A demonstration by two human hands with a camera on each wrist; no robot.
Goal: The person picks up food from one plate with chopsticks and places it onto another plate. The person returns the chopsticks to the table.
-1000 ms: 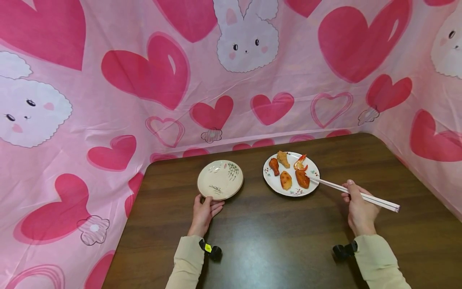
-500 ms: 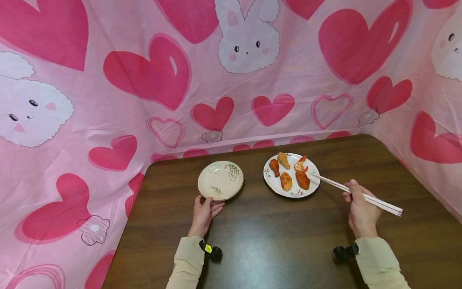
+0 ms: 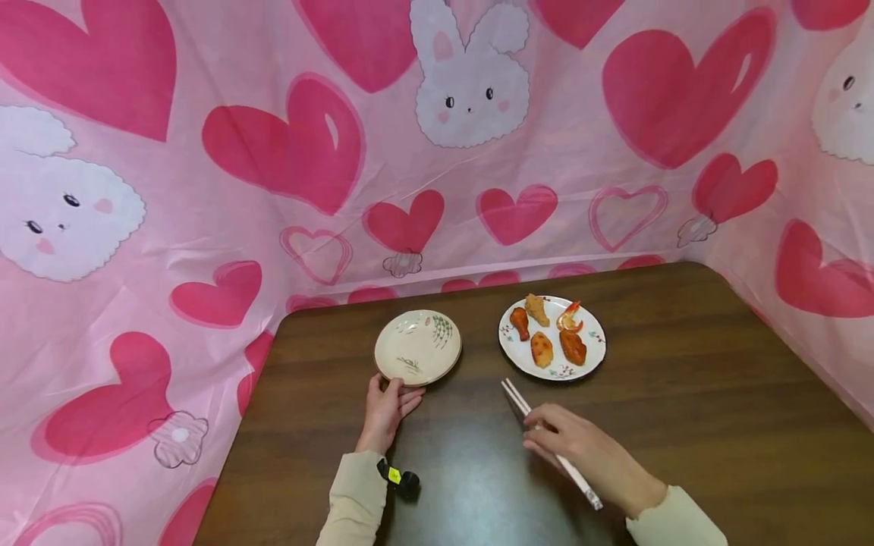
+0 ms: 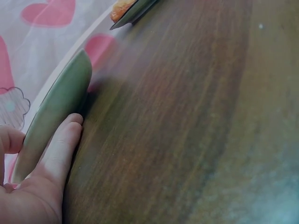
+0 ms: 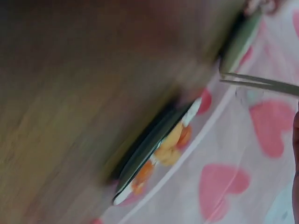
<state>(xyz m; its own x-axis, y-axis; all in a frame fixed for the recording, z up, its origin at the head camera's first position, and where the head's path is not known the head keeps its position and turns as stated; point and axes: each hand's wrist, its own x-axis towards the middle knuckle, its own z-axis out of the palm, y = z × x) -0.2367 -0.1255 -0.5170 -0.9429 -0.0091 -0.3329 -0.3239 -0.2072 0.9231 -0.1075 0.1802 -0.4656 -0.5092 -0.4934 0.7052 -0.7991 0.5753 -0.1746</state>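
My left hand (image 3: 385,412) pinches the near rim of a cream plate (image 3: 418,345) painted with green sprigs. Its thumb lies on top, and the fingers reach under the edge, as the left wrist view also shows. In my right hand (image 3: 587,451) is a pair of white chopsticks (image 3: 517,396), tips close together with nothing between them. They point up and left over the table, short of the gap between both plates. To the right, a white flowered plate (image 3: 510,360) bears a shrimp (image 3: 570,317), a drumstick (image 3: 519,323) and several other browned pieces (image 3: 542,349).
The brown wooden table (image 3: 328,455) ends at the back against a pink curtain (image 3: 382,167) printed with hearts and rabbits. That cloth hangs along the left and right sides too. A black wrist camera (image 3: 408,485) sits by my left cuff.
My right hand has swung left and nearer with the chopsticks, whose tips have left the food plate. The food lies as before, and the left hand keeps its place at the cream plate.
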